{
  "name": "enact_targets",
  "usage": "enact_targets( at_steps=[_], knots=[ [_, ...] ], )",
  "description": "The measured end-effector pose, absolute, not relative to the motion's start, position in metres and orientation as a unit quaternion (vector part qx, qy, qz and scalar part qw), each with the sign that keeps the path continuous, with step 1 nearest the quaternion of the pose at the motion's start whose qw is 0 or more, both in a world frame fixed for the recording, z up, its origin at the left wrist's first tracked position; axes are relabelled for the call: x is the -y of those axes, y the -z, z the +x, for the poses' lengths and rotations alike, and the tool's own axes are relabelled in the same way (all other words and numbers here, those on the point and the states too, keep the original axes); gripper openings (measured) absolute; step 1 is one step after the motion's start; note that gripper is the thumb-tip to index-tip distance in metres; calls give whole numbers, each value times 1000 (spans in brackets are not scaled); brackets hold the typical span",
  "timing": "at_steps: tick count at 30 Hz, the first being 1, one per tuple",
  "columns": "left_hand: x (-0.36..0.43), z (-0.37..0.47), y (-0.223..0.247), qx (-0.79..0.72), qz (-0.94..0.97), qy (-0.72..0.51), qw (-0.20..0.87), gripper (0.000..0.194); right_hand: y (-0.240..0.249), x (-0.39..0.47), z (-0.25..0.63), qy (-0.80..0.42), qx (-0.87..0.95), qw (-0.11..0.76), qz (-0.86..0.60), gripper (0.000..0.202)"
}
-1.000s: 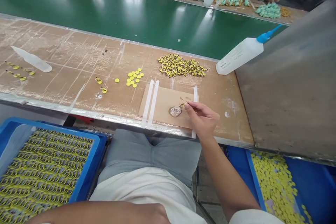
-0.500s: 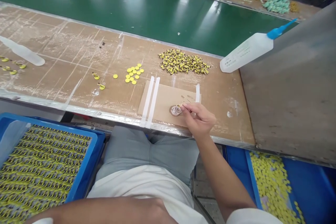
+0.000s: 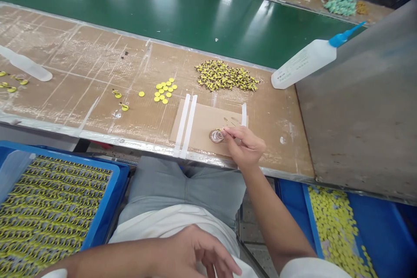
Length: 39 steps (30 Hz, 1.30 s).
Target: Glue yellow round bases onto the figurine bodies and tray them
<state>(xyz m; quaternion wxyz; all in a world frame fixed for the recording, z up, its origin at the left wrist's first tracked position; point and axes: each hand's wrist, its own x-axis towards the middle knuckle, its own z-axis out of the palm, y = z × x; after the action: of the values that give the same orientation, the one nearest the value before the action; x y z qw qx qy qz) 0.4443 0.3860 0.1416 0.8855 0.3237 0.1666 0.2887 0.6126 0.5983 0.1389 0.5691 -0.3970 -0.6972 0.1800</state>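
My right hand [image 3: 246, 145] pinches a tiny yellow-and-black piece [image 3: 219, 129] between thumb and forefinger. The piece is at the far rim of a small round clear dish [image 3: 215, 137]; whether they touch, I cannot tell. Under the dish lies a cardboard sheet [image 3: 200, 134] fixed with white tape strips. My left hand [image 3: 203, 249] hangs in front of my shirt, fingers loosely bent and apart, with nothing seen in it. Beyond the cardboard is a heap of yellow-and-black pieces [image 3: 224, 76]. Left of it lie several yellow discs [image 3: 164, 91], and two discs with pieces on them [image 3: 124, 107].
A white bottle with a blue nozzle [image 3: 304, 64] leans against a metal panel [image 3: 358, 108] on the right. A blue tray [image 3: 106, 208] at lower left holds rows of yellow-and-black parts. Loose yellow discs [image 3: 335, 221] fill a container at lower right. A green belt [image 3: 182, 13] runs behind.
My left hand has risen into view at the bottom, and its fingers now show. My right hand keeps its pinch by the dish, barely moved. The whole view has shifted slightly.
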Motion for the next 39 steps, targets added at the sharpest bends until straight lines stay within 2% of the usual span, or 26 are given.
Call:
enact_targets(
  at_steps=[6,8,11,17,29,39],
  knots=[
    [-437,435,-161,-239,216,-434,841,22,-139,-598,619,-168,677,578,-423,6],
    [-454,428,-163,-266,200,-485,809,17,-140,-600,622,-153,693,572,-411,9],
    [-473,420,-161,-300,160,-546,765,16,-143,-604,625,-142,719,565,-379,16],
    [-486,414,-160,-328,126,-601,718,17,-146,-608,622,-158,745,539,-359,12],
    [-486,410,-161,-342,115,-610,705,19,-145,-609,622,-169,777,521,-310,31],
    [-482,406,-158,-360,109,-599,707,23,-149,-610,619,-160,780,518,-313,22]
  ],
)
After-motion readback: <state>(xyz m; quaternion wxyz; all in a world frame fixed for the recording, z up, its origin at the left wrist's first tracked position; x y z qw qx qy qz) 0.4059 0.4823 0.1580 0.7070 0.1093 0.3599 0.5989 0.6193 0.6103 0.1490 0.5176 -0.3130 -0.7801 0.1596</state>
